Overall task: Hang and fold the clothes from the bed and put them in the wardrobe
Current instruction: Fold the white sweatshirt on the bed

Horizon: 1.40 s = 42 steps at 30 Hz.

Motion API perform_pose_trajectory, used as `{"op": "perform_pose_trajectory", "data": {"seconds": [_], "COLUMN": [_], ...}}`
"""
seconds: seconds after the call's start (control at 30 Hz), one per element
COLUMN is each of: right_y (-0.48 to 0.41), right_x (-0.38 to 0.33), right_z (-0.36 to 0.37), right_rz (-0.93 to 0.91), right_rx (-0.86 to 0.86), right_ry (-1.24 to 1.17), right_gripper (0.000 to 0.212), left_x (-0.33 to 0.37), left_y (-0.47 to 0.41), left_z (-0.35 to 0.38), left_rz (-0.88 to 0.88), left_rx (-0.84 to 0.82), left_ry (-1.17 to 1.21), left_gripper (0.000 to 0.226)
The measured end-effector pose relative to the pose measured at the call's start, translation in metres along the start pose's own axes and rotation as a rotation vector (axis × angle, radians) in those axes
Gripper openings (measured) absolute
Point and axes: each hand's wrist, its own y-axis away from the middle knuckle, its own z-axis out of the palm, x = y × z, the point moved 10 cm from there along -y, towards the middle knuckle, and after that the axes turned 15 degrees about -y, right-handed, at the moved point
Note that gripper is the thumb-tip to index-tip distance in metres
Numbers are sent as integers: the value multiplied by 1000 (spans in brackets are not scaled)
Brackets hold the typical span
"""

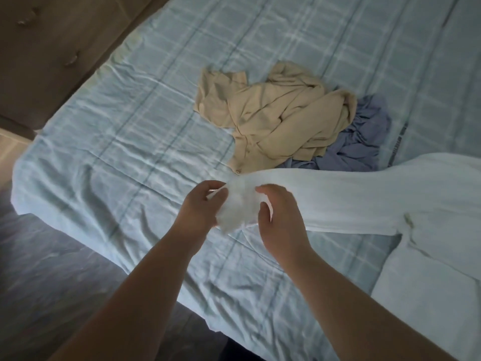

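Observation:
A white long-sleeved garment (369, 201) lies across the right side of the bed (104, 142), one sleeve stretched out to the left. My left hand (200, 207) and my right hand (278, 217) both pinch the bunched end of that sleeve, held a little above the sheet. Behind them a crumpled beige shirt (276, 115) lies mid-bed. Partly under its right side sits a bluish-purple garment (364, 144).
The bed has a light blue checked sheet, and its left corner and near edge border a dark wooden floor (52, 269). A brown padded headboard (46, 53) stands at the upper left.

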Motion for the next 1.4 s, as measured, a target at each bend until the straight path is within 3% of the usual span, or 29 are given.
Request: {"op": "perform_pose_trajectory", "data": {"seconds": [0.1, 0.17, 0.23, 0.33, 0.47, 0.53, 0.63, 0.9, 1.07, 1.23, 1.4], "right_y": [28, 39, 45, 52, 65, 70, 80, 134, 186, 240, 277], "right_x": [3, 13, 23, 64, 116, 132, 159, 268, 328, 389, 420], "right_z": [-18, -37, -60, -106, -168, -205, -264, -430, -512, -568, -597], "right_rz": [281, 384, 399, 433, 470, 451, 441, 540, 615, 717, 738], "right_rx": [10, 26, 21, 175, 298, 344, 430, 702, 773, 856, 835], "right_ry": [-564, -768, -838, -642, -445, -409, -378, -385, -390, -296, -186], "right_gripper": [33, 37, 27, 17, 23, 22, 18, 15, 23, 27, 26], "left_x": [16, 19, 25, 35, 56, 53, 49, 50, 44, 27, 14], "left_y": [25, 36, 44, 47, 55, 56, 58, 71, 88, 107, 124], "left_z": [54, 85, 115, 141, 181, 227, 298, 498, 607, 688, 736], "left_rz": [0, -39, -2, 136, 522, 699, 778, 852, 876, 899, 967], "left_rx": [-176, -247, -291, -131, 163, 121, 43, -75, -165, -256, -227], "left_ry": [173, 238, 210, -21, -714, -991, -1230, -1471, -1526, -1612, -1673], "left_gripper": [44, 54, 46, 22, 38, 52, 60, 59, 62, 64, 63]}}
